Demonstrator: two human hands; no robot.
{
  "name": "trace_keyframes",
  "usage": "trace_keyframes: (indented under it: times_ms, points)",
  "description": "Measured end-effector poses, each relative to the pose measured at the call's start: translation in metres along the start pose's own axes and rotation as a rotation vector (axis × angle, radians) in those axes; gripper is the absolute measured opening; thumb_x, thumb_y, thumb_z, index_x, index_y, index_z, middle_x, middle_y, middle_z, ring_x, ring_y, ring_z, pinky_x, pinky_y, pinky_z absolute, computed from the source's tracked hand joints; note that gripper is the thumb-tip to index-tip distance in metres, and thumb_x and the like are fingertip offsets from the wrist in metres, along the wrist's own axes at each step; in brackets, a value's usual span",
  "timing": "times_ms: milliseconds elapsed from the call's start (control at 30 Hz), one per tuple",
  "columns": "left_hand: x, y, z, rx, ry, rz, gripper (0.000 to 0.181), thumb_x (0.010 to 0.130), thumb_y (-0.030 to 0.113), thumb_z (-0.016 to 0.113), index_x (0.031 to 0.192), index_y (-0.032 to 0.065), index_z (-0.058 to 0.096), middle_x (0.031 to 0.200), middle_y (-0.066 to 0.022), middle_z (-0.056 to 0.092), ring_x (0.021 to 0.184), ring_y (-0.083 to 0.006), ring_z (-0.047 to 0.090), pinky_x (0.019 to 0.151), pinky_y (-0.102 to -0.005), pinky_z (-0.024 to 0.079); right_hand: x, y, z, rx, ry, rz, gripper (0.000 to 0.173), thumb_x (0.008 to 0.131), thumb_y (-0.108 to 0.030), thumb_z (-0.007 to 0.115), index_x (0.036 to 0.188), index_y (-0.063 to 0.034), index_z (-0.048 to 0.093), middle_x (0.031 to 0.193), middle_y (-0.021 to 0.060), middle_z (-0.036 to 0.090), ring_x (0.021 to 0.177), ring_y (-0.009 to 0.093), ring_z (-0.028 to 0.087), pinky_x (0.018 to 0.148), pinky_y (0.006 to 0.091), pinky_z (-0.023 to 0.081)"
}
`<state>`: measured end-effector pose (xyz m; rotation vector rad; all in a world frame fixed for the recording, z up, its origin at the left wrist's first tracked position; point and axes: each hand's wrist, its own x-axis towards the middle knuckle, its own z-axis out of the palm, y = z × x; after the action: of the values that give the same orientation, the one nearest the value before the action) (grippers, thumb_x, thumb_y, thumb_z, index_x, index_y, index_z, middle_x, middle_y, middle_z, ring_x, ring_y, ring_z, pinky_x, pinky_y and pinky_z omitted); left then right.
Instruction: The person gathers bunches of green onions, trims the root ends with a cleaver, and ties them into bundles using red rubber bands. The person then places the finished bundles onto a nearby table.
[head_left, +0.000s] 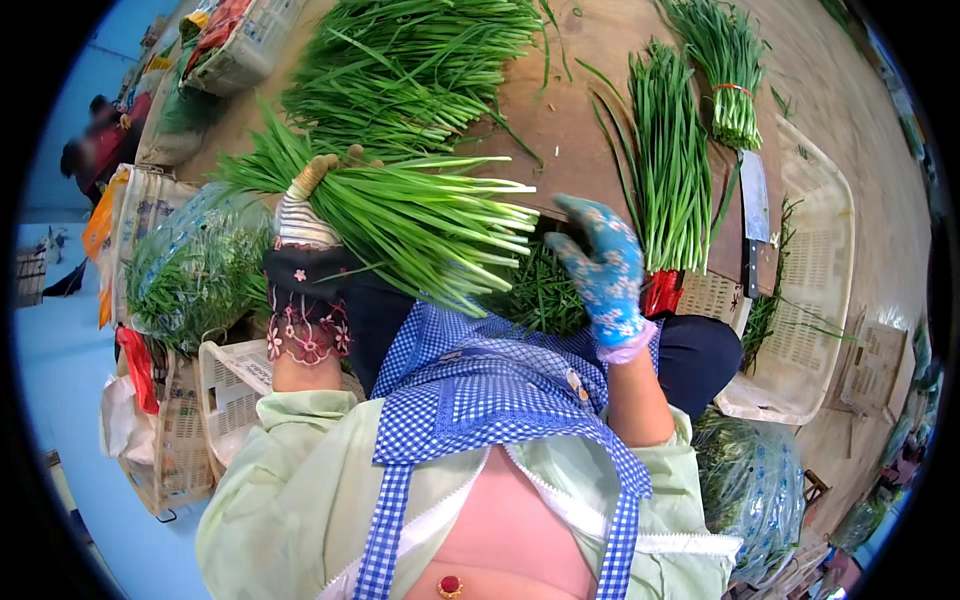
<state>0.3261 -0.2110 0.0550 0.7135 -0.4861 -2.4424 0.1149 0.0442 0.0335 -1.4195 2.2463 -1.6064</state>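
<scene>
My left hand (309, 202), in a striped glove with tan fingers, is closed around a bunch of garlic chives (420, 217), whose pale cut ends point right. My right hand (604, 262), in a blue flowered glove, is held with fingers apart just right of those ends and touches no stalks. A loose pile of chives (405, 75) lies on the brown board (559, 135) beyond my left hand. Right of my right hand lies another bunch (671, 165), and past it a bunch tied with a red band (735, 90). A cleaver (754, 202) with a black handle rests at the board's right edge.
A white plastic basket (817, 300) stands at the right. Plastic-wrapped greens (199, 262) are at the left, with more wrapped greens (750, 487) at lower right. Crates (180, 442) stand on the left. Cut greens (544, 292) lie below the board's near edge. Another person (105, 146) is far left.
</scene>
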Motion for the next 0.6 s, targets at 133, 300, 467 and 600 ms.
trace_keyframes:
  times_ms: [133, 300, 467, 600]
  points:
    - [0.002, -0.004, 0.007, 0.023, -0.065, -0.018, 0.016, 0.078, 0.021, 0.067, 0.086, 0.0067, 0.068, 0.110, -0.0084, 0.060, 0.108, -0.0354, 0.050, 0.092, -0.0537, 0.043, 0.009, -0.003, 0.019, 0.107, -0.001, 0.004, 0.010, 0.071, -0.006, 0.068, 0.080, -0.0074, 0.066, 0.078, 0.0097, 0.063, 0.071, 0.026, 0.061, 0.066, 0.0342, 0.048]
    - [-0.002, 0.000, 0.003, 0.026, 0.012, 0.107, 0.012, 0.078, 0.018, 0.063, 0.078, 0.0068, 0.065, 0.107, -0.0110, 0.061, 0.105, -0.0372, 0.052, 0.091, -0.0535, 0.043, -0.012, 0.034, -0.001, 0.561, 0.204, 0.652, 0.008, 0.082, -0.003, 0.058, 0.088, -0.0020, 0.063, 0.083, 0.0018, 0.061, 0.078, 0.011, 0.055, 0.073, 0.0242, 0.044]
    - [0.008, -0.003, -0.018, 0.002, -0.057, 0.098, 0.021, 0.074, 0.023, 0.071, 0.082, 0.0052, 0.065, 0.112, -0.0093, 0.059, 0.108, -0.0386, 0.050, 0.092, -0.0561, 0.042, -0.019, 0.003, 0.010, 0.783, -0.337, 0.594, 0.036, 0.081, -0.004, 0.060, 0.117, -0.0007, 0.055, 0.110, 0.0077, 0.059, 0.103, 0.015, 0.053, 0.091, 0.0282, 0.042]
    - [0.011, -0.019, 0.003, 0.020, 0.012, 0.111, 0.019, 0.075, 0.022, 0.070, 0.082, 0.0050, 0.065, 0.111, -0.0107, 0.059, 0.110, -0.0389, 0.049, 0.093, -0.0567, 0.041, -0.009, -0.003, 0.040, 0.888, -0.426, 0.574, 0.044, 0.078, -0.009, 0.066, 0.117, 0.0043, 0.050, 0.109, 0.0149, 0.060, 0.097, 0.020, 0.058, 0.086, 0.0303, 0.046]
